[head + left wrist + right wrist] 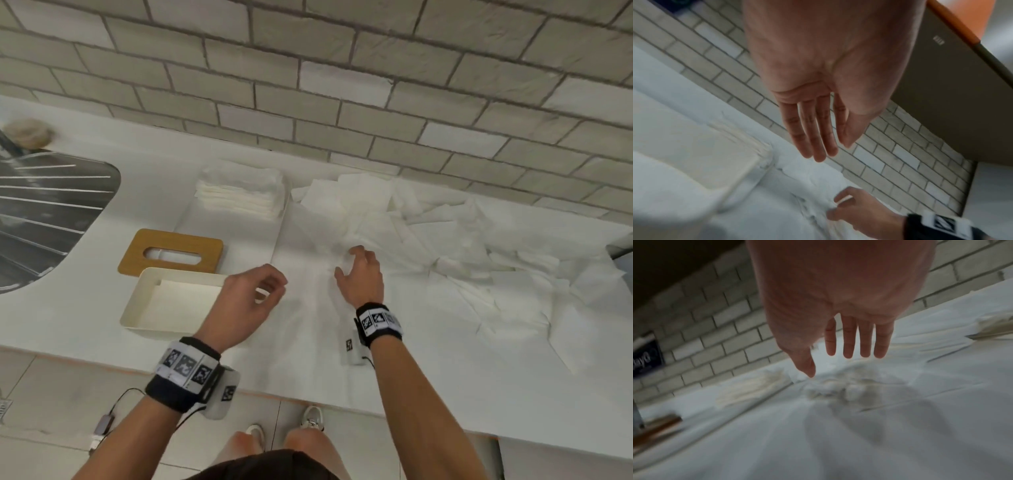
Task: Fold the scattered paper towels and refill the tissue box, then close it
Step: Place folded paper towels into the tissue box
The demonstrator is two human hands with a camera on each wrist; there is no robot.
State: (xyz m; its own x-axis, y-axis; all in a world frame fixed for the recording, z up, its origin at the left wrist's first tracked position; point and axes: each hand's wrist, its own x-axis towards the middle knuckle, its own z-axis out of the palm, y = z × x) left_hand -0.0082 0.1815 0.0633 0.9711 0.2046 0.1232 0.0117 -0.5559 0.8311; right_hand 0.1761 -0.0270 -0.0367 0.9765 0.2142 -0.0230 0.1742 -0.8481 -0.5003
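The left hand (245, 301) was nearest the camera, hovering over the near right corner of the tissue box (144, 308), fingers loosely bent in the head view and straight in the wrist view, holding nothing. The right hand (361, 274) reached over the loose paper towels (445, 240), fingers spread and relaxed, fingertips close to or touching a rumpled sheet; the blur left it unclear whether any sheet was pinched, and the wrist view showed the fingers released.

The task looked partly done. 1 neat stack of folded towels (239, 195) sat at the back of the desk (85, 267), just left of the loose pile. The tissue box stood open at the near left, with what seemed to be 1 flat sheet or a thin layer inside, otherwise mostly unfilled. Its wooden lid (171, 251) lay flat just behind it, slot upward, not yet fitted.

Many towels remained scattered and unfolded across the right half of the desk. Folding those, loading the box and fitting the lid all appeared left to do.
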